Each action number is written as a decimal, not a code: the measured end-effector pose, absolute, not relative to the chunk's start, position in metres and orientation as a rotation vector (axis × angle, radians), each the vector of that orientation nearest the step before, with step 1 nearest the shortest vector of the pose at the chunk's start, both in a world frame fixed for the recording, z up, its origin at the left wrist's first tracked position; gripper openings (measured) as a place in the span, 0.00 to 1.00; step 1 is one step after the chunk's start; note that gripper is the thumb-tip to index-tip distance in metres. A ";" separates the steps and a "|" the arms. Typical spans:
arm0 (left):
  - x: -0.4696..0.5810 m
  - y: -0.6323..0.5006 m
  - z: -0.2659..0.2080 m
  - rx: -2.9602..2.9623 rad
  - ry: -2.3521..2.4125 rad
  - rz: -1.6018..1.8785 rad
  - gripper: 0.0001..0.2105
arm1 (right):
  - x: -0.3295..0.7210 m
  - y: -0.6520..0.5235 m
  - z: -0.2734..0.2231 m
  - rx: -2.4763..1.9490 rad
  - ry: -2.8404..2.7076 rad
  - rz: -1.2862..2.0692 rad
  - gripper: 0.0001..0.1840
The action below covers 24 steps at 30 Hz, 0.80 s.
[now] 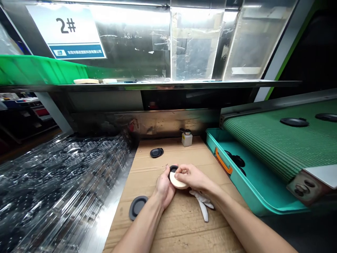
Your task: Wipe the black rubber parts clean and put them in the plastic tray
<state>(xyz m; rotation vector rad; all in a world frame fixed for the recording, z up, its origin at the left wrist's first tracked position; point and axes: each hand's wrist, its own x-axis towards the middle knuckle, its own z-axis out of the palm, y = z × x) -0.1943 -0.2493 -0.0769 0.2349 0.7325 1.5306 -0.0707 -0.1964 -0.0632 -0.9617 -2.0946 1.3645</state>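
Over the cardboard sheet (pixel 184 228), my left hand (pixel 163 188) is closed around a round black part (pixel 173 168) with a raised rim. My right hand (pixel 192 175) grips a cream-coloured round pad (pixel 178 183) and presses it against the black part, hiding much of it. Just below my right hand lies a white glove (pixel 202 203). A dark grey oval part (pixel 138 207) rests on the cardboard left of my left forearm. Farther back sits another black part (pixel 157 152).
A white bottle (pixel 187 138) stands at the cardboard's back edge. To the right, a teal bin (pixel 252 189) with black parts sits under a green conveyor (pixel 284 137) carrying black parts. Stacked clear plastic trays (pixel 65 182) fill the left. A green crate (pixel 42 72) is on the shelf above.
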 end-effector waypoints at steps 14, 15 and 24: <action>-0.199 -0.249 -0.081 0.245 0.692 1.476 0.16 | -0.082 -0.210 -0.056 -1.353 -2.291 0.326 0.16; -0.199 -0.249 -0.081 0.235 0.703 1.476 0.16 | -0.082 -0.210 -0.056 -1.388 -2.296 0.278 0.17; -0.194 -0.246 -0.078 0.142 0.697 1.552 0.15 | -0.089 -0.218 -0.057 -1.369 -2.431 0.237 0.18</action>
